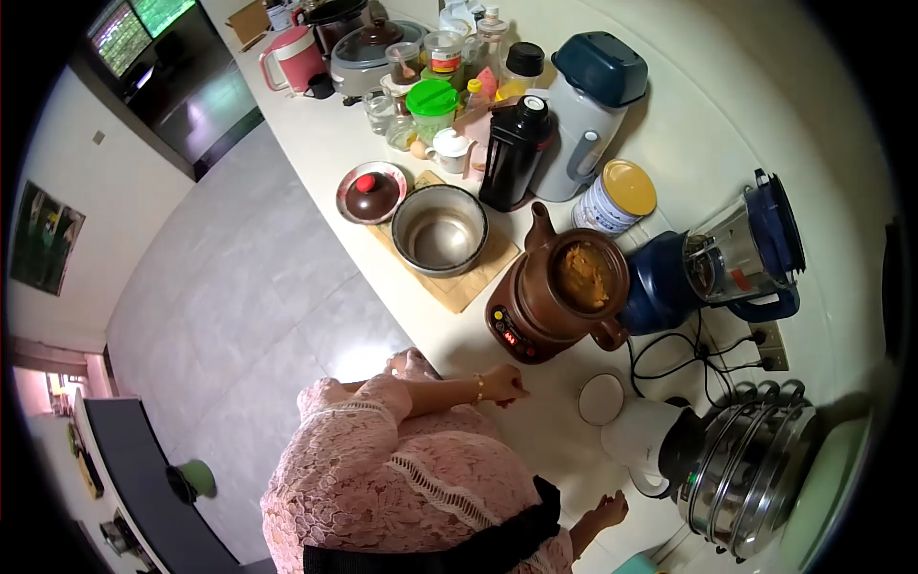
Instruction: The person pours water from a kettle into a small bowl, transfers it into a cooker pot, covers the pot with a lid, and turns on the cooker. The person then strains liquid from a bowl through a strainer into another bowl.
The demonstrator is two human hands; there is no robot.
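Observation:
My left hand, with a bracelet at the wrist, is over the counter's front edge. Its fingers are loosely curled in, and nothing shows in them. Nearest to it is a brown electric clay pot, its lid off, with orange-brown contents inside and red digits lit on its base. Lower right, my right hand hangs near the counter with its fingers a little apart, touching nothing. A white kettle stands beyond it. A grey-rimmed cooking pot rests on a wooden board.
A brown lid with a red knob lies on a plate. Behind the clay pot are a milk powder tin, a blue blender and black cords. A white round lid or dish and a steel steamer are at right.

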